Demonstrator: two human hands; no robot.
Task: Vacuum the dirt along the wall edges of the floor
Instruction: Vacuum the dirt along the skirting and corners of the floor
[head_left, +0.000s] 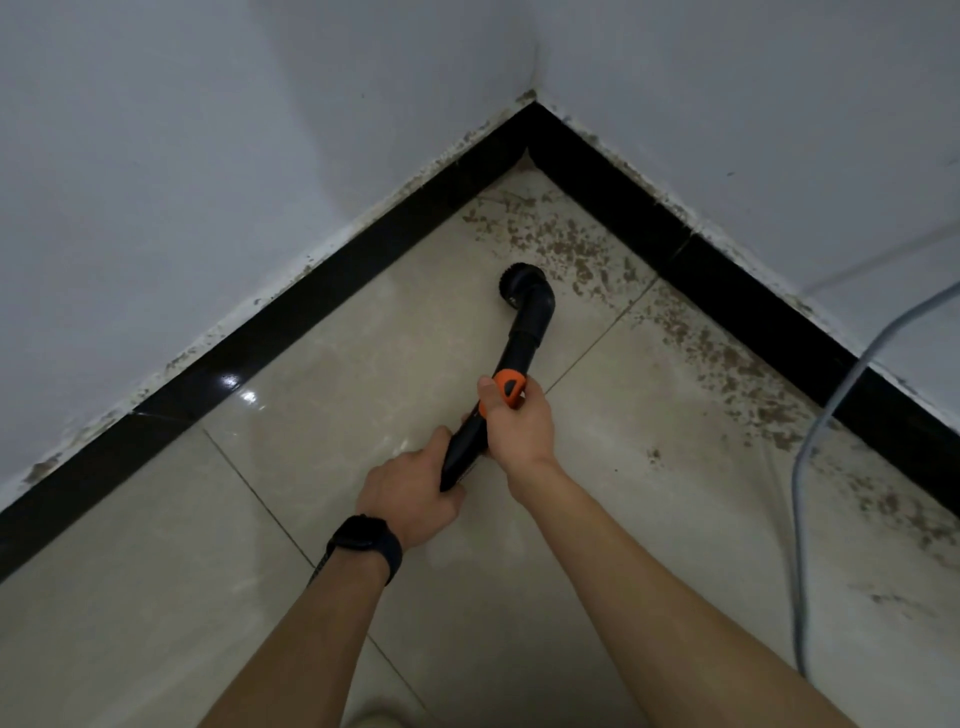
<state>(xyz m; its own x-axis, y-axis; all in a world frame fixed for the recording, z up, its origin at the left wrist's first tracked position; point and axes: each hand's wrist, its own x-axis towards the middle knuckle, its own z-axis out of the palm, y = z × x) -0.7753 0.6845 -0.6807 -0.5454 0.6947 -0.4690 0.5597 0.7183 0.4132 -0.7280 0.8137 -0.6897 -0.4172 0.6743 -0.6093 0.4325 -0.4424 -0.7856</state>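
A black vacuum wand (517, 340) with an orange collar (506, 391) points toward the room corner. Its round brush head (514, 285) sits on the beige tile floor (337, 364), just left of brown dirt (571, 244) scattered along the right-hand black skirting (727, 270). More dirt (753, 374) runs further along that wall. My right hand (517, 428) grips the wand at the orange collar, thumb on top. My left hand (410, 491), a dark watch on its wrist, grips the wand's lower end.
Two white walls meet at the corner (530, 104), with black skirting (260, 332) along the left wall too. A grey cable (810, 441) hangs down the right wall and trails across the floor at right. Grime speckles the top edge of the skirting.
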